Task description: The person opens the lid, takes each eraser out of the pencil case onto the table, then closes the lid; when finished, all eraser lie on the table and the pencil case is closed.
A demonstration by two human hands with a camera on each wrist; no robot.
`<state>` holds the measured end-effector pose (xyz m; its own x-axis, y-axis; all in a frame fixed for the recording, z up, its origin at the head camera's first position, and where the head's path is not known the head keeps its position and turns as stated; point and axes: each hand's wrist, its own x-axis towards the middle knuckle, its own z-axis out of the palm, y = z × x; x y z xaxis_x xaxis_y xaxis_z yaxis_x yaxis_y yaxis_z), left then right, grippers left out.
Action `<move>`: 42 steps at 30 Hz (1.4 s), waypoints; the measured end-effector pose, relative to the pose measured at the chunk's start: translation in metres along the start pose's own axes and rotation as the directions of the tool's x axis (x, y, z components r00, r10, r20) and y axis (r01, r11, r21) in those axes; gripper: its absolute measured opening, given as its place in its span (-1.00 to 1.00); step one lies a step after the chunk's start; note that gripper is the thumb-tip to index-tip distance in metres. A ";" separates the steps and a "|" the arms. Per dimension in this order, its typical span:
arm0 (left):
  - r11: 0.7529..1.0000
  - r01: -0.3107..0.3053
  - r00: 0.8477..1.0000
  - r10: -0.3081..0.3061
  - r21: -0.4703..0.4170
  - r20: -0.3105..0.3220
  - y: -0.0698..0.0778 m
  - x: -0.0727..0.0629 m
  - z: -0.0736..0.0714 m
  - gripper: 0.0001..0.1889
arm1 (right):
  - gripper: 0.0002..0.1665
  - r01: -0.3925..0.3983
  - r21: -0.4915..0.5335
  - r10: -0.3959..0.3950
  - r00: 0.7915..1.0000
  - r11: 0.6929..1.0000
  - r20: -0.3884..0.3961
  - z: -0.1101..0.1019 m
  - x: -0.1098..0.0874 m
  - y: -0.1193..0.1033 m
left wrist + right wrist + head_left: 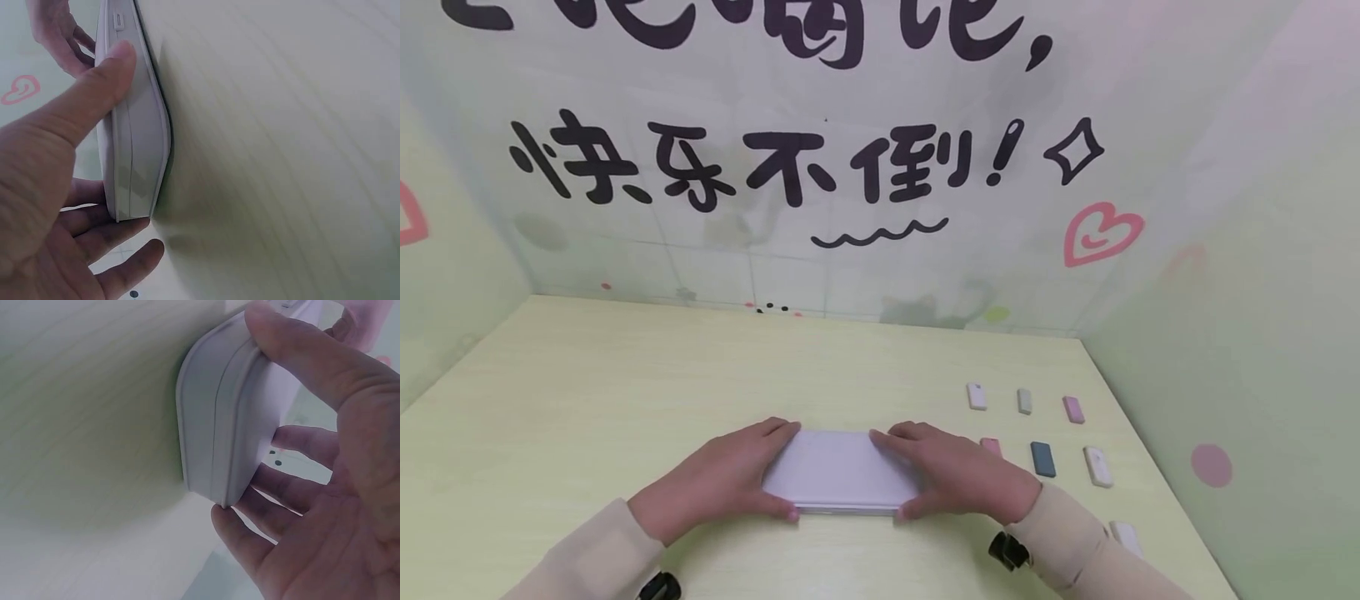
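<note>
A flat, pale lavender-white case with rounded corners is at the table's front middle, its lid closed. A seam runs around its side, and a small slotted catch shows on the front edge in the left wrist view. My left hand grips the left end, thumb on the front side and fingers around the far edge. At the other end my right hand holds it likewise, thumb at the front corner, fingertips along the back edge in the right wrist view. The underside sits right at the tabletop.
Several small rectangular blocks stand in rows on the right of the table, among them a blue one, a purple one and a white one. A pink one is partly behind my right hand. Printed walls enclose the back and sides.
</note>
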<state>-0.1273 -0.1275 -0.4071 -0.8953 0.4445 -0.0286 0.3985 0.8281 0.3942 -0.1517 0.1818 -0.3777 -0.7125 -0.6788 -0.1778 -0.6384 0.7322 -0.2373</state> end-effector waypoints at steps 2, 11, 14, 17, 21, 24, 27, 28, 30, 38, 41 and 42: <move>1.000 -0.006 1.000 0.006 0.004 0.001 0.001 0.000 0.000 0.15 | 0.16 -0.010 0.003 0.010 1.000 1.000 0.001 0.000 -0.002 -0.001; 1.000 -0.013 1.000 0.013 -0.006 0.016 -0.001 0.004 0.002 0.17 | 0.15 0.004 -0.013 -0.004 1.000 1.000 0.002 0.002 -0.001 0.006; 1.000 0.003 1.000 -0.003 -0.014 0.022 -0.007 0.008 0.001 0.18 | 0.14 0.015 -0.007 -0.015 1.000 1.000 0.014 0.002 0.009 0.011; 0.999 0.023 0.999 -0.022 -0.037 0.040 -0.015 0.014 -0.003 0.19 | 0.14 0.009 0.026 -0.010 1.000 1.000 0.029 0.001 0.021 0.016; 0.996 0.047 0.997 -0.042 -0.077 0.063 -0.026 0.025 -0.008 0.21 | 0.14 -0.015 0.060 0.013 0.999 0.998 0.045 -0.002 0.037 0.021; 0.993 0.061 0.996 -0.054 -0.099 0.072 -0.034 0.032 -0.011 0.21 | 0.14 -0.029 0.085 0.025 0.998 0.996 0.053 -0.004 0.047 0.026; 0.991 0.060 0.996 -0.051 -0.119 0.075 -0.040 0.039 -0.013 0.20 | 0.14 -0.044 0.130 0.037 0.998 0.991 0.060 -0.005 0.055 0.031; 0.990 0.057 0.996 -0.048 -0.127 0.076 -0.042 0.041 -0.013 0.19 | 0.14 -0.052 0.143 0.044 0.997 0.988 0.063 -0.005 0.056 0.033; 0.989 0.043 0.997 -0.033 -0.138 0.073 -0.044 0.044 -0.012 0.18 | 0.15 -0.065 0.171 0.054 0.996 0.983 0.069 -0.005 0.059 0.036; 0.989 0.023 0.998 -0.013 -0.148 0.065 -0.045 0.047 -0.008 0.17 | 0.15 -0.074 0.220 0.062 0.996 0.973 0.061 -0.002 0.060 0.040; 0.989 0.025 0.998 -0.016 -0.144 0.063 -0.045 0.045 -0.007 0.17 | 0.15 -0.075 0.224 0.063 0.996 0.972 0.060 0.000 0.060 0.040; 0.989 0.026 0.998 -0.017 -0.145 0.062 -0.045 0.045 -0.007 0.17 | 0.15 -0.074 0.223 0.062 0.996 0.972 0.060 0.001 0.059 0.039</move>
<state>-0.1864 -0.1470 -0.4198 -0.8880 0.4506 -0.0921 0.3421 0.7809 0.5226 -0.2188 0.1705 -0.3981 -0.7322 -0.6338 -0.2492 -0.5025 0.7498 -0.4305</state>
